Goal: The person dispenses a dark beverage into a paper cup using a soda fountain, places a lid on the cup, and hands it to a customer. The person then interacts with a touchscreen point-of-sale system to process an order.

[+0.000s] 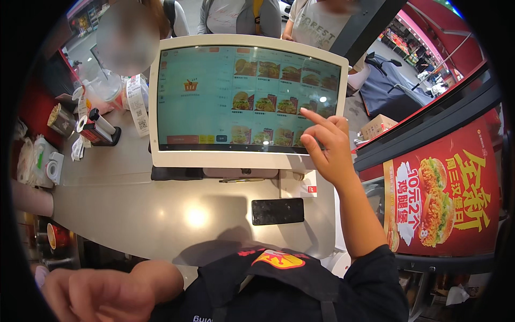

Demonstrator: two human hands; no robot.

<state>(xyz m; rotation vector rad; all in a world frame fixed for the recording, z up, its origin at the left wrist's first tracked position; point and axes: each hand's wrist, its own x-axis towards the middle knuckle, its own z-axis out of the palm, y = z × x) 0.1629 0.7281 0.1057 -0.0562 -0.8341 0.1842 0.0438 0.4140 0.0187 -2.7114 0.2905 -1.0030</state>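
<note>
My right hand [328, 141] is raised at the right side of a white-framed touchscreen order terminal [193, 116], index finger extended over a grid of burger pictures; whether the fingertip touches the glass I cannot tell. Nothing is held in it. At the lower left, close to the camera, my left hand [96, 294] has its fingers curled, and it is blurred; whether it holds anything is unclear. Below the terminal a black smartphone [277, 211] lies on the grey metal counter [141, 217]. A pen [242, 180] and a small white box [289, 189] rest at the terminal's foot.
Left of the terminal stand a tape dispenser [100, 131], bagged drinks [110, 90] with receipts [138, 104] and a white label printer [48, 161]. Several people [241, 16] are beyond the counter. A red burger poster [442, 193] and a dark window frame bound the right side.
</note>
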